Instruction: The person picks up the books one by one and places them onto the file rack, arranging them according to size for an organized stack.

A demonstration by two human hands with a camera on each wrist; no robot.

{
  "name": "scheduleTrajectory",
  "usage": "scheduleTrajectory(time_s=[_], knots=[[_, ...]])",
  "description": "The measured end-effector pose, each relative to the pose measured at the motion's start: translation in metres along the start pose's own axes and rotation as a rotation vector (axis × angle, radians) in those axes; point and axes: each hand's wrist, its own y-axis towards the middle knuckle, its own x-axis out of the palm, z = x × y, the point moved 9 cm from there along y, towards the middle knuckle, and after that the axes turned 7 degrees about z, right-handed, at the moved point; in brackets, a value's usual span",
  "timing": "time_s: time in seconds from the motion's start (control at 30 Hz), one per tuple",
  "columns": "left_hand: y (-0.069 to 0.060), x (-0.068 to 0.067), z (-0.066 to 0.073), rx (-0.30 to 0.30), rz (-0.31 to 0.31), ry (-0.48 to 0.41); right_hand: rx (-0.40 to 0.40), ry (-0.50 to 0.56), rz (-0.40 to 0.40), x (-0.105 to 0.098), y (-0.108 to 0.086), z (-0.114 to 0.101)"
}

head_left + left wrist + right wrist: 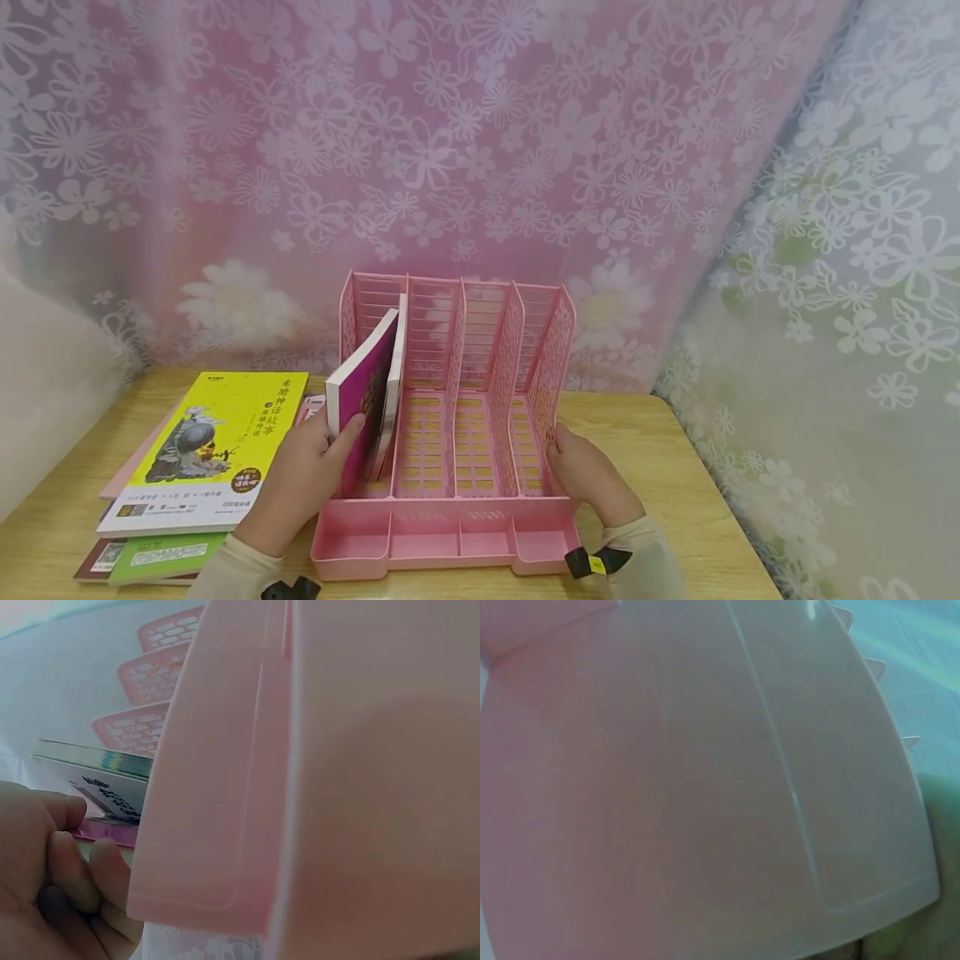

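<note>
Head view, with the middle of the rack point(450, 506) taken as the dial's centre: towards ten o'clock, the purple book point(362, 400) is held on edge, slightly tilted, in the leftmost slot, just beside the white book point(397, 367). Between eight and nine o'clock, the purple book is pinched by the left hand point(303, 467), the thumb laid on its cover; a narrow grip is also shown in the left wrist view. Whether its bottom edge is borne by the slot floor cannot be told, since that part is hidden. Between three and four o'clock, the rack's side wall is gripped by the right hand point(592, 475); in the right wrist view most of that hand is hidden. If the purple book is pushed in askew, its far corner could be caught on the white book, whose cover could be bent. If it is released too soon, it could be left to topple, being tilted. Should the rack be held too loosely, it could be slid across the table point(697, 525) by the push. Towards nine o'clock, the yellow book point(198, 450) is laid over the green book point(161, 557); that uneven pile could be nudged if the left hand is drawn back low.
</note>
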Motion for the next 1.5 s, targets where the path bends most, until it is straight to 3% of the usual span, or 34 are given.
scheduleTrajectory(time_s=[0.2,0.4,0.6,0.77,1.07,1.5], knots=[[0.001,-0.003,0.001,0.013,-0.023,0.019,-0.003,-0.017,0.004,0.0,0.002,0.0],[-0.001,-0.001,0.0,-0.017,-0.108,0.036,0.024,-0.022,0.001,0.0,0.002,0.003],[-0.006,0.005,-0.004,-0.089,-0.208,0.065,0.02,-0.013,0.003,0.002,0.001,0.004],[-0.008,0.005,0.0,-0.062,-0.252,0.098,0.025,-0.015,0.011,0.001,0.002,0.004],[-0.013,-0.014,0.014,0.037,-0.198,0.338,0.017,-0.001,0.01,-0.001,0.001,0.002],[-0.016,0.0,0.033,0.067,-0.136,0.272,0.009,0.023,0.01,0.001,0.0,0.001]])
